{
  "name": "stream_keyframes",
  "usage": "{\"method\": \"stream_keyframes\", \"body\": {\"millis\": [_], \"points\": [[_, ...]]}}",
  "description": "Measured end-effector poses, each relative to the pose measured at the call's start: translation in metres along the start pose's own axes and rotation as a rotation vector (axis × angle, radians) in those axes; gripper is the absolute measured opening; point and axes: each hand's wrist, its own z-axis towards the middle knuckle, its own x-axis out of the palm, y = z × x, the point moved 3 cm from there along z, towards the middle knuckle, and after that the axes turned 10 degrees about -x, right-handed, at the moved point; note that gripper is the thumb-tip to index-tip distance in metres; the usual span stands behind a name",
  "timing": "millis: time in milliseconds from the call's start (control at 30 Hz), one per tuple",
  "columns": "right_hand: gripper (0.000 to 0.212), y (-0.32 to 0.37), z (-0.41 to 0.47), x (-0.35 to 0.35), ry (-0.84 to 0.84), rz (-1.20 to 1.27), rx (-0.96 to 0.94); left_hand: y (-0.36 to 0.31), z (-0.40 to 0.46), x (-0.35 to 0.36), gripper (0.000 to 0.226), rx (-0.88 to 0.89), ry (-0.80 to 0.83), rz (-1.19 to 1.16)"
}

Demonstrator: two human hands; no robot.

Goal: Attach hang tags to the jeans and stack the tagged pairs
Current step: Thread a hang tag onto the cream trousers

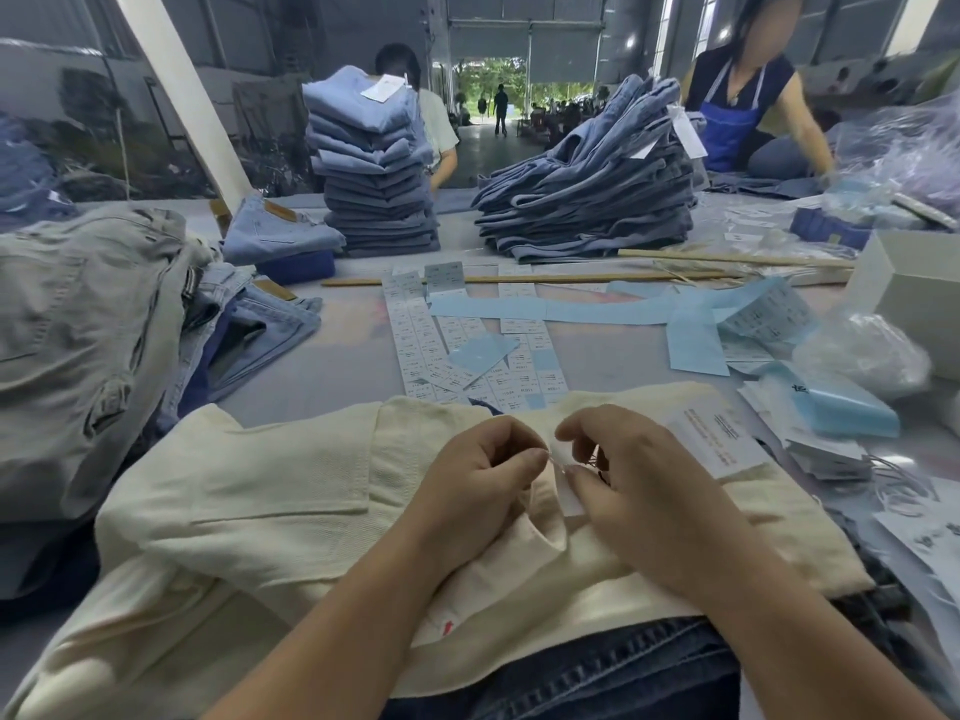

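A cream pair of jeans [291,491] is spread across the near edge of the surface [337,366], partly over a dark denim pair [597,672] at the bottom of the view. Both hands are brought together over the cream fabric near its waistband. The left hand [483,485] is curled, thumb and forefinger pinched on a thin string [555,462]; the grip is narrow. The right hand [628,491] is likewise curled, its fingertips pinched just beside the left on the same string, against a small white hang tag [566,498] lying on the fabric. A larger white printed tag [719,436] is seen resting on the cream pair to the right of the hands.

Beyond the hands, strips of white label sheets [415,335] and pale blue paper strips [550,309] are laid on the surface. Loose tags [826,452] are heaped at the right. Farther back, a tall neat stack of folded blue jeans [376,168] and a lower, slanted stack [592,200] are set well apart, each topped with a white tag. A grey heap of jeans [83,345] is piled at the left. Two wooden sticks [524,278] are laid between the stacks and the labels.
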Motion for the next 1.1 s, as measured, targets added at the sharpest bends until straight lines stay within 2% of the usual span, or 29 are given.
{"method": "stream_keyframes", "body": {"millis": [100,300,533,633,867,1000,1100], "points": [[0.013,-0.001,0.002,0.002,0.018,-0.068,-0.011,0.002,0.0,0.0,0.005,-0.005,0.001,-0.025],[0.011,-0.001,0.001,-0.001,-0.065,-0.024,-0.012,0.002,0.0,0.001,0.007,-0.034,0.004,-0.137],[0.011,0.003,0.0,-0.003,-0.025,0.03,-0.041,-0.002,-0.005,0.004,0.009,0.083,0.002,-0.064],[0.011,0.004,-0.001,-0.004,-0.046,0.051,-0.034,-0.001,-0.006,0.004,0.007,0.1,-0.01,-0.112],[0.013,0.003,-0.001,-0.002,-0.052,0.054,-0.003,0.004,-0.004,0.002,0.01,0.048,0.023,-0.154],[0.016,-0.008,-0.001,-0.009,-0.215,0.183,0.106,0.008,0.001,-0.011,0.01,-0.012,-0.065,-0.365],[0.016,-0.005,0.0,-0.007,-0.173,0.174,0.075,0.009,0.001,-0.011,0.01,-0.038,-0.026,-0.397]]}}
